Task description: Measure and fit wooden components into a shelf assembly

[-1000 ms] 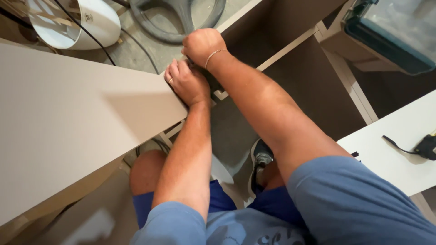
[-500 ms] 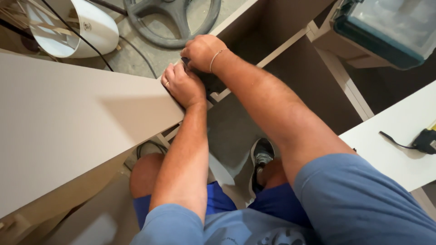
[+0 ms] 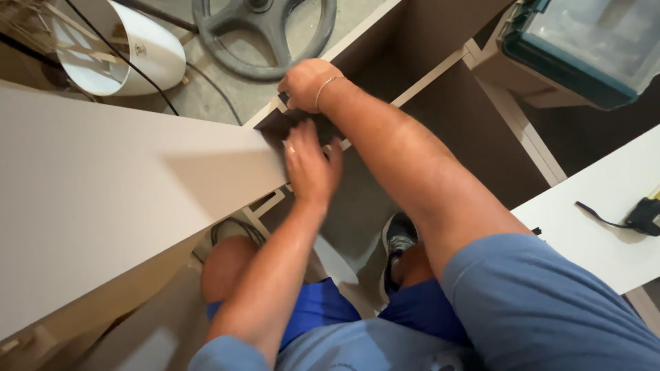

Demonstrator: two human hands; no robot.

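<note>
A large pale beige board [image 3: 117, 199] runs from the left edge to the middle of the head view. My left hand [image 3: 311, 168] lies at the board's right end, fingers apart, palm flat against a dark panel [image 3: 302, 127]. My right hand [image 3: 306, 82] is just beyond that end, over the corner of a white-edged cabinet frame [image 3: 426, 79]. Its fingers are curled tight around a small dark object that is mostly hidden. A thin bracelet sits on that wrist.
A white rounded shade [image 3: 130, 55] and a grey wheel-shaped base [image 3: 265, 31] lie on the floor beyond the board. At top right stands a clear case with a teal rim [image 3: 584, 48]. A white board [image 3: 605, 227] at right carries a black-and-yellow tool [image 3: 646, 216]. My shoe [image 3: 399, 240] is below.
My left hand slid off the board's corner toward me and to the right, and its fingers spread. My right hand stayed closed at the frame corner.
</note>
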